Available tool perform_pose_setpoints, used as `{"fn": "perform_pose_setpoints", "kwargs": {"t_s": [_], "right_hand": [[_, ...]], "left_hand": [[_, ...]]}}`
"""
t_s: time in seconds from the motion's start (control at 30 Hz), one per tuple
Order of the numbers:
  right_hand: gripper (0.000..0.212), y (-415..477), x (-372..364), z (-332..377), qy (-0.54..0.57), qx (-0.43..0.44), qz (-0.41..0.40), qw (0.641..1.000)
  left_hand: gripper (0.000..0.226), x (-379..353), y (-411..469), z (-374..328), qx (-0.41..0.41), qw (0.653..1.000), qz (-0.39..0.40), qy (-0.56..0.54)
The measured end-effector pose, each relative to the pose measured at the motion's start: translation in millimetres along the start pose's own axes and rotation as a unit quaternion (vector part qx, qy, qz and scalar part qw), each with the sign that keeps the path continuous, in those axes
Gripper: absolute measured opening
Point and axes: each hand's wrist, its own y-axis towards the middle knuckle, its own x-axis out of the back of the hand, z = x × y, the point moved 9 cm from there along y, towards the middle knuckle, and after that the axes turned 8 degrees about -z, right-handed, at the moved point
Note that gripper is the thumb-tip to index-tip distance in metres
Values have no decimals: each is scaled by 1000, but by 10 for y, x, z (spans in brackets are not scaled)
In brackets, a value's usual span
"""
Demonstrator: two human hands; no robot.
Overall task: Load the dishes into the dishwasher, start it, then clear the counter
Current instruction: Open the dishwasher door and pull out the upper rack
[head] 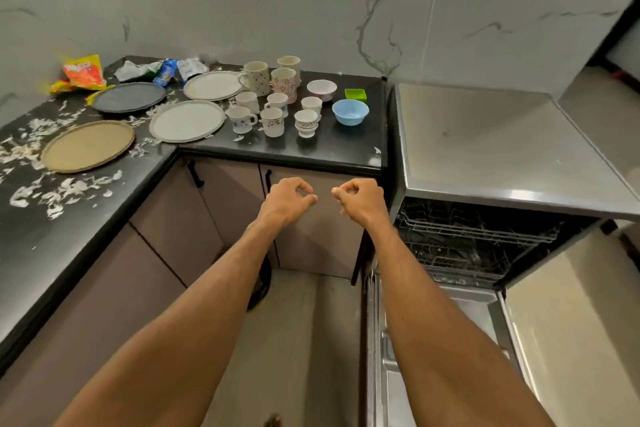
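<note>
The left hand (289, 199) and right hand (358, 199) have curled fingers and seem to hold nothing. Plates (187, 121), cups (272, 121) and bowls (350, 112) sit on the black counter (329, 151) beside the open dishwasher (478, 236)

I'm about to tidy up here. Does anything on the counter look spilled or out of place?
Yes: white scraps are scattered over the left part of the counter, around the plates, and crumpled snack wrappers lie in the back corner. The cups and bowls stand upright.
</note>
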Motion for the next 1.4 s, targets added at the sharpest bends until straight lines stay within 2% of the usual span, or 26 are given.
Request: {"fn": "perform_pose_setpoints", "kwargs": {"t_s": [0.1,0.23,0.37,0.47,0.57,0.77,0.9,1.0,1.1,1.17,1.23,1.33,1.4], "right_hand": [[18,93,91,-201,3,-40,-34,999],[19,120,340,-629,15,-116,-84,990],[19,135,707,-1138,27,-189,-137,972],[21,116,976,-1550,33,-223,-176,958],[22,55,1272,-1916,47,-257,-213,942],[23,135,1639,-2691,84,-326,-267,903],[20,306,1666,-3160,110,-361,-281,883],[21,519,1660,-3503,128,-379,-297,867],[20,787,1617,-3806,170,-397,-321,843],[26,1058,1535,-4063,208,-406,-329,827],[36,1321,1451,-4302,232,-411,-332,816],[46,1639,1328,-4634,239,-415,-340,809],[55,1785,1230,-4810,252,-423,-341,801]], "left_hand": [[18,-237,232,-74,-25,999,45,5],[7,-722,385,-221,-62,992,107,4],[8,-1351,384,-477,-91,975,201,1],[6,-1790,336,-690,-91,965,245,-12],[15,-2289,267,-854,-73,953,294,-20],[19,-3268,181,-919,53,922,379,-58],[28,-3777,222,-895,90,916,388,-45],[35,-4208,285,-793,178,898,398,-60],[68,-4587,359,-690,260,876,390,-109],[79,-4862,480,-600,301,854,383,-180],[80,-5129,644,-520,326,831,383,-240],[76,-5436,840,-259,395,817,334,-255],[78,-5649,857,-115,461,779,320,-278]]}}
